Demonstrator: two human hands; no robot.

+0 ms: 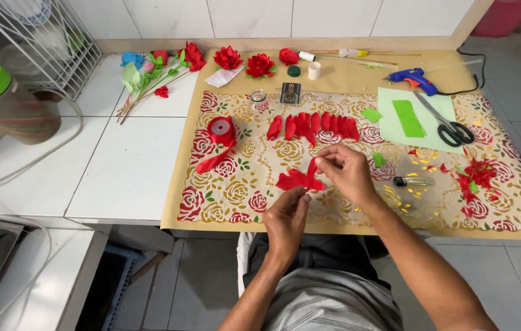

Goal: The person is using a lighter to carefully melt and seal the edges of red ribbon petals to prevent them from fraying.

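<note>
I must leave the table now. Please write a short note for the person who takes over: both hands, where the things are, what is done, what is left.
Left hand: grip shut on the lower end of the red ribbon piece.
Right hand: grip shut on its upper end, above the patterned mat.
Done: a row of folded red petals lies mid-mat; finished red flowers at the back.
At hand: ribbon roll left; scissors, glue gun, lighter right.
Left, as it seems: finish this piece.
</note>
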